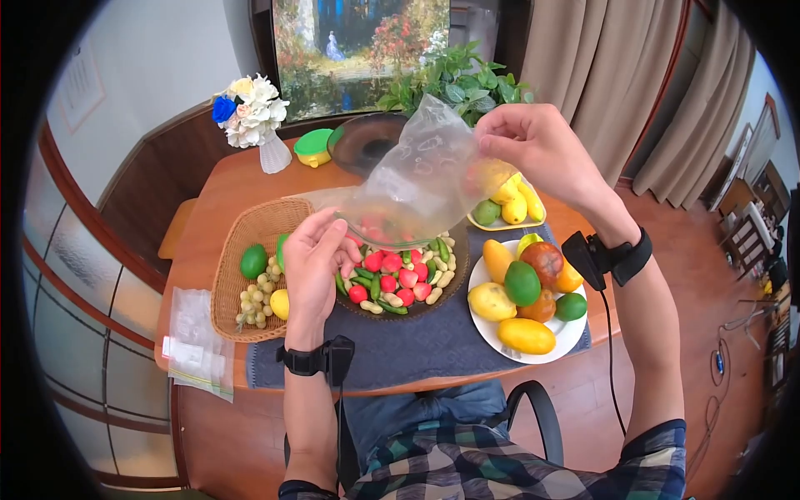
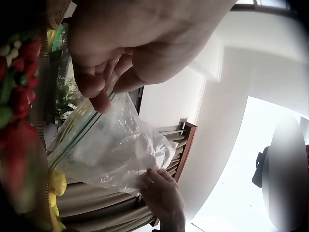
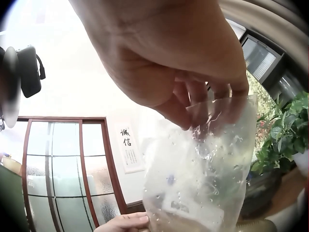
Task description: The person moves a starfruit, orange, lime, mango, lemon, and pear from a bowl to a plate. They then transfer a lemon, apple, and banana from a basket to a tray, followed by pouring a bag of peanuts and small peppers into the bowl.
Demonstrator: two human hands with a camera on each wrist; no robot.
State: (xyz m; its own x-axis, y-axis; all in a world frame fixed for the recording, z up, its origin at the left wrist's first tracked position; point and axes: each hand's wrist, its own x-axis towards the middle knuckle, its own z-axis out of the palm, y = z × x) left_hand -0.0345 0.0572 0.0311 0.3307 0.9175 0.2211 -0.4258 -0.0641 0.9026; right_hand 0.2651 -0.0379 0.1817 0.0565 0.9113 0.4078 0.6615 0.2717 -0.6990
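Note:
A clear zip bag (image 1: 421, 167) is stretched between both hands above a dark bowl (image 1: 457, 292) of red fruits, green peppers and peanuts. My left hand (image 1: 310, 265) pinches the bag's zip edge at its lower left. The right hand (image 1: 542, 150) pinches an upper corner, held higher. In the left wrist view the left hand (image 2: 140, 43) grips the green zip line of the bag (image 2: 111, 140), and the other hand (image 2: 164, 198) holds the far end. In the right wrist view the right hand (image 3: 178, 58) pinches the wet-looking bag (image 3: 198, 169).
A wicker basket (image 1: 227, 279) with grapes, lemon and green fruit stands left, beside flat plastic bags (image 1: 200, 342). A white plate (image 1: 546, 350) of mangoes and other fruit is right. Behind are a yellow fruit tray (image 1: 508, 226), green-lidded container (image 1: 313, 147), dark dish (image 1: 354, 146) and flower vase (image 1: 273, 154).

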